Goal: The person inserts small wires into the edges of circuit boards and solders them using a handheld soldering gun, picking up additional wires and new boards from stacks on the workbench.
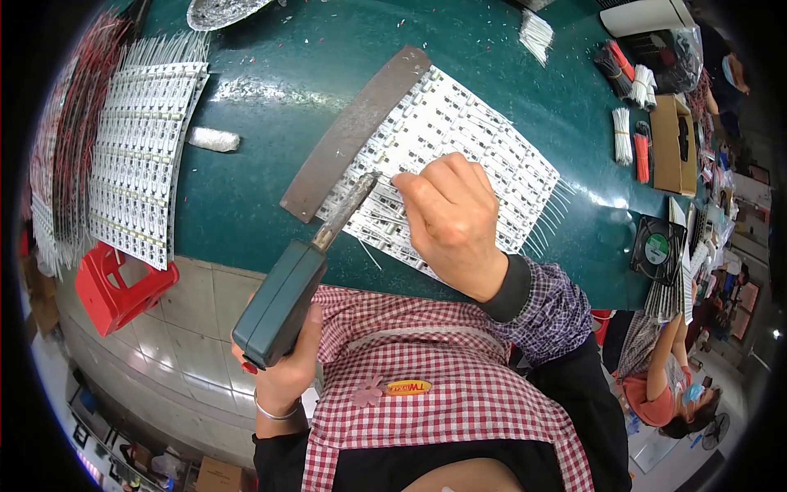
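Gingham apron [467, 402] foremost, left hand [290, 367] holds boxy, metal-nosed tool [283, 299].

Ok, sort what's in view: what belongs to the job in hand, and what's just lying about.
Likely in the job:
- green soldering gun, in the left hand
- white circuit-board panel, under the right hand
- brown bar, along the panel's edge

Apparently just lying about:
- red plastic stool
- black fan
- cardboard box

Right hand [456, 215] partly hides circuit-board sheet [479, 123].
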Demonstrator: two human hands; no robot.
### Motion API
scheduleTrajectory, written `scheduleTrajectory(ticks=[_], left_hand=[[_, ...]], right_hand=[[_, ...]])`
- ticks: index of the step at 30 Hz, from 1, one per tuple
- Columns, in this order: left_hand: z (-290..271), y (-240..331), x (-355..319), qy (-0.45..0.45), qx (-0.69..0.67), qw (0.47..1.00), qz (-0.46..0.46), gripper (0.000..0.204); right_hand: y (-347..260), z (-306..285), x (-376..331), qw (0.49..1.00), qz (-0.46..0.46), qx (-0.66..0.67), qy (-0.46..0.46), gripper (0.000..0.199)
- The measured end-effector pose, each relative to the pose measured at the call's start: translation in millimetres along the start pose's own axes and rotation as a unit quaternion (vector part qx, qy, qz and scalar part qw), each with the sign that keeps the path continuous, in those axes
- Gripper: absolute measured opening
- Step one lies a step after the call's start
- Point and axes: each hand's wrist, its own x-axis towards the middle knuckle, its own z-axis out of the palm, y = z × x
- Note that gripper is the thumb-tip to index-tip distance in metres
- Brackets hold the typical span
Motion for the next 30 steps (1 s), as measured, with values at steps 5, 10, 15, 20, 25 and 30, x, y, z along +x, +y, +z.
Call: scheduleTrajectory(ticks=[5, 10, 15, 20, 25, 30], left_hand=[[-2.0, -4.0, -3.5, -0.009, 0.004, 1.000, -0.017, 0.021], [-5.2, -6.1, -15.2, 0.012, -0.024, 0.998, -0.060, 0.021], [-8.1, -9.9, -20.5, -0.006, -0.062, 0.995, -0.077, 0.035], [-7.7, -12.8, -16.7, -0.008, -0.066, 0.996, -0.056, 0.037], [-7.3, -12.5, -13.5, -0.013, -0.064, 0.996, -0.062, 0.037], [-6.0, -14.0, -10.6, -0.034, -0.039, 0.999, -0.010, 0.035]], right_hand=[[-0.6, 0.7, 1.5, 1.000, -0.005, -0.012, -0.002, 0.022], [-0.8, 0.6, 0.4, 1.000, -0.003, -0.015, -0.003, 0.022], [-2.0, 1.5, -0.3, 1.000, 0.004, -0.027, -0.007, 0.019], [-10.5, -20.8, 4.7, 1.000, 0.002, -0.011, -0.005, 0.024], [-7.4, -26.8, 11.6, 0.999, -0.002, 0.039, 0.030, 0.028], [8.8, -4.9, 11.2, 0.998, 0.021, 0.061, -0.002, 0.025]])
